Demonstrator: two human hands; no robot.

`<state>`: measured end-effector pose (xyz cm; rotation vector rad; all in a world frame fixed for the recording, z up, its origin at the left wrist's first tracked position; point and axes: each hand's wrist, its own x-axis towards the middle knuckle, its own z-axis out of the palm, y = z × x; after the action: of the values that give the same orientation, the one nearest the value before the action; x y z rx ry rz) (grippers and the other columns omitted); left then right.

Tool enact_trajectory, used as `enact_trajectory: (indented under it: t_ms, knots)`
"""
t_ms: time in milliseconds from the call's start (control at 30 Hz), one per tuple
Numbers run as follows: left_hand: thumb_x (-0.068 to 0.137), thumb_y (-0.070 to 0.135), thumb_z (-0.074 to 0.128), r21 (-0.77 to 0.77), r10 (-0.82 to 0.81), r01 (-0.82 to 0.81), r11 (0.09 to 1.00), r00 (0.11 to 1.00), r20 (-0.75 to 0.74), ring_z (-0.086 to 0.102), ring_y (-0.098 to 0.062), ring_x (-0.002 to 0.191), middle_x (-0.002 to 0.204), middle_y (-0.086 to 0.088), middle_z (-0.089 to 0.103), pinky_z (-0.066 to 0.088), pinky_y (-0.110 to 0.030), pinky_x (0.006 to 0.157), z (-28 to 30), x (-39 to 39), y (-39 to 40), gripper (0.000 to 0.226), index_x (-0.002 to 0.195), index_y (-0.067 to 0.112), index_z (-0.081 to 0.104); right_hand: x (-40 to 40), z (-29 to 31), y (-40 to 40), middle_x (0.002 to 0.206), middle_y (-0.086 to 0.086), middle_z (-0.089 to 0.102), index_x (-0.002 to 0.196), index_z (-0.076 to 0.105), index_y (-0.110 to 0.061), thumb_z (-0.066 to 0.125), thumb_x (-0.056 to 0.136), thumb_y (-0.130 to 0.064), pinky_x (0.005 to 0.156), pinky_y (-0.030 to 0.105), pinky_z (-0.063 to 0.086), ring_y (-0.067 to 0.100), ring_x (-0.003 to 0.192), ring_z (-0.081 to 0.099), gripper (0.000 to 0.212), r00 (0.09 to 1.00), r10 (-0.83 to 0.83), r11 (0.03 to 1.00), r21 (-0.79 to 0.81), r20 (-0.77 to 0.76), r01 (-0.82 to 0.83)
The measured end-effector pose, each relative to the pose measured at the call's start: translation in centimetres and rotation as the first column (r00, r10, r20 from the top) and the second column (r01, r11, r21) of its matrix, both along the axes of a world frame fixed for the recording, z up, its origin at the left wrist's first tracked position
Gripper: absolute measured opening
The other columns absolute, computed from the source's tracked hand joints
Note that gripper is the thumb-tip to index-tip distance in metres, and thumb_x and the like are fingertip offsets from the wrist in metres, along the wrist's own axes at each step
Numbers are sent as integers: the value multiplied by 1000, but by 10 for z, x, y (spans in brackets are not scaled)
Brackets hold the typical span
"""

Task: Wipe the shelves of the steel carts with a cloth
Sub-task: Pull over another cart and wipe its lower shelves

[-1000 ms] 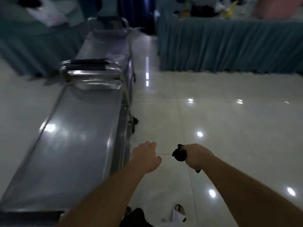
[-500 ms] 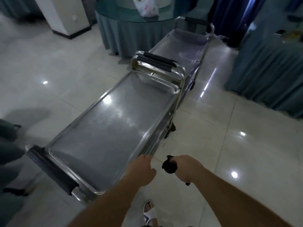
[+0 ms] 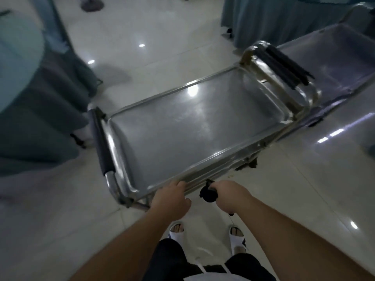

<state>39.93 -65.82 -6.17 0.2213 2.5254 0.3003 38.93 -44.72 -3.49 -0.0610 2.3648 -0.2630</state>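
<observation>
Evidently the wiping has not begun on the near long steel cart (image 3: 192, 126): its bare, shiny top shelf (image 3: 182, 138) shows no cloth on it. The person stands at its long side. Their left hand (image 3: 172, 199) rests curled fingers on the shelf's near rim, apparently gripping it. Their right hand (image 3: 229, 196) clutches a small bunched black cloth (image 3: 208, 194) just beside that rim, off the steel. A second steel cart (image 3: 332, 63) waits beyond the far black handles. I judge every shelf remains to be done, the lower ones hidden.
</observation>
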Motion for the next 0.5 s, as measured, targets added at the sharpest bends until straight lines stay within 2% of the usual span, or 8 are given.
enact_trajectory:
  t_ms: [167, 267, 367, 500]
  knots:
    - [99, 45, 48, -10, 293, -293, 956, 956, 10, 56, -30, 129, 146, -5, 56, 50, -44, 104, -8, 40, 28, 54, 148, 22, 49, -19, -19, 24, 119, 3, 65, 137, 56, -38, 55, 91, -11, 75, 41, 61, 25, 94, 64, 53, 979, 204, 976, -74, -32, -206]
    - [102, 47, 43, -19, 457, -457, 889, 886, 76, 53, -29, 132, 150, -3, 53, 48, -43, 104, -23, 90, 45, 55, 152, 23, 46, -12, -36, 41, 111, 0, 67, 131, 61, -36, 53, 95, -15, 66, 34, 56, 21, 86, 65, 43, 937, 346, 933, -122, 45, -339]
    - [104, 52, 39, -63, 532, -528, 847, 838, 119, 53, -27, 131, 150, -2, 54, 45, -43, 103, -44, 135, 57, 55, 152, 25, 46, 4, -56, 57, 113, 1, 69, 132, 61, -34, 51, 97, -17, 73, 34, 55, 21, 91, 64, 41, 899, 422, 905, -110, 120, -410]
    - [104, 51, 38, -100, 567, -558, 824, 814, 128, 56, -27, 127, 144, -3, 58, 46, -43, 100, -69, 166, 55, 53, 149, 25, 49, 23, -86, 61, 119, 2, 69, 140, 56, -33, 50, 97, -15, 67, 29, 46, 19, 84, 59, 47, 887, 437, 899, -55, 151, -434]
